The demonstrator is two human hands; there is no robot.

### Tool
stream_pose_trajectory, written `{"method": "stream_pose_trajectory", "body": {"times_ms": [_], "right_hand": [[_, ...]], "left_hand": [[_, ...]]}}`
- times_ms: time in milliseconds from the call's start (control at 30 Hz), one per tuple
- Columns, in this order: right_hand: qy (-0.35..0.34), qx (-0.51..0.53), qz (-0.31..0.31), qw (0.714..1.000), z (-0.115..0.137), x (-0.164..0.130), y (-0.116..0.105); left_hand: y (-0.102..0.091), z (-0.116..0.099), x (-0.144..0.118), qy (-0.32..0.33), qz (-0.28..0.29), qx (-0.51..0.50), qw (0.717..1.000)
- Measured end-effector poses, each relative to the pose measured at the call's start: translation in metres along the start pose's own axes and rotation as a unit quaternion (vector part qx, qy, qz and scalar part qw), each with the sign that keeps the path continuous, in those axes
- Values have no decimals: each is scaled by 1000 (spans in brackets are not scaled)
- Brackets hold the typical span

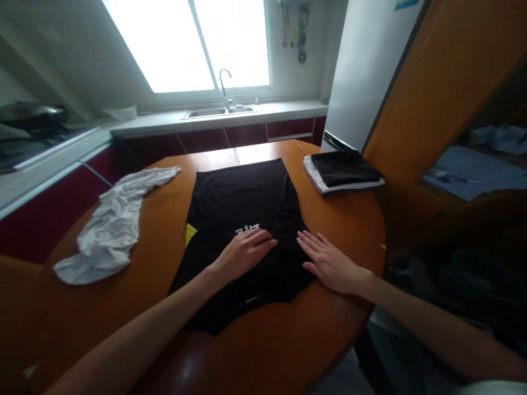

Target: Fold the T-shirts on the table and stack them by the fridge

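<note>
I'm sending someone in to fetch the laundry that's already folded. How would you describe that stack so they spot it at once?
Start at the round wooden table and go to its far right edge, beside the tall grey fridge. There lies the folded stack: a black piece on top of white ones, square and flat, unlike the spread black shirt or the crumpled white cloth.

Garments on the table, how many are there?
4 visible: a black shirt spread flat under both hands, a crumpled white garment at the left, and a folded black one stacked on a folded white one at the right; the stack may hide more.

Both hands, left hand (242, 253) and right hand (329, 263), flat on black shirt (242, 203)
</note>
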State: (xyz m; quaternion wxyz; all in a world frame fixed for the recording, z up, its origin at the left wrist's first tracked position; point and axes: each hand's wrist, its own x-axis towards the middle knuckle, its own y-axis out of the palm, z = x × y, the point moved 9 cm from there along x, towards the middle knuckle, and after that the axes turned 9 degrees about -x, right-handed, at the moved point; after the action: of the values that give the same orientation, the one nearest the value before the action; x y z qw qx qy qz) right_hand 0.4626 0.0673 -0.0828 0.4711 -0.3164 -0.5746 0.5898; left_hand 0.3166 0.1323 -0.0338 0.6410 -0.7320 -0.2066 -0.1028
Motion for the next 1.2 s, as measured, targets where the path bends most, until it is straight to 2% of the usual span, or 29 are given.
{"method": "stream_pose_trajectory", "body": {"times_ms": [100,200,367,467,567,667,733,767,833,900,967,1033,1100,1200], "right_hand": [[37,-11,30,999,-19,-21,10],[45,-14,37,998,-25,-32,10],[70,-15,37,997,-27,-30,3],[98,-20,11,995,-35,-4,-9],[125,-23,-5,992,-45,42,-16],[128,-21,7,991,-46,92,-7],[117,-18,16,993,-41,118,7],[107,-18,21,994,-37,127,15],[88,-22,30,995,-30,138,32],[80,-24,30,996,-29,141,44],[89,-25,6,996,-34,140,45],[103,-19,-34,994,-41,137,36],[113,-2,-80,990,-46,132,21],[96,39,-126,987,-40,124,-5]], "left_hand": [[5,0,1,5,24,-19,1000],[11,0,0,9,69,-27,997],[12,3,-1,-4,98,-45,994],[15,3,-1,-12,111,-63,992],[13,-2,0,-10,106,-73,992],[3,-9,-1,-6,114,-85,990],[-8,-4,-7,-22,113,-84,990],[-15,5,-13,-41,103,-78,991],[-33,35,-31,-105,59,-58,991],[-55,78,-60,-193,-21,-42,980],[-76,126,-100,-286,-108,-39,951],[-88,166,-140,-364,-163,-48,916],[-96,192,-169,-425,-197,-53,882],[-100,203,-183,-466,-221,-55,855]]}}
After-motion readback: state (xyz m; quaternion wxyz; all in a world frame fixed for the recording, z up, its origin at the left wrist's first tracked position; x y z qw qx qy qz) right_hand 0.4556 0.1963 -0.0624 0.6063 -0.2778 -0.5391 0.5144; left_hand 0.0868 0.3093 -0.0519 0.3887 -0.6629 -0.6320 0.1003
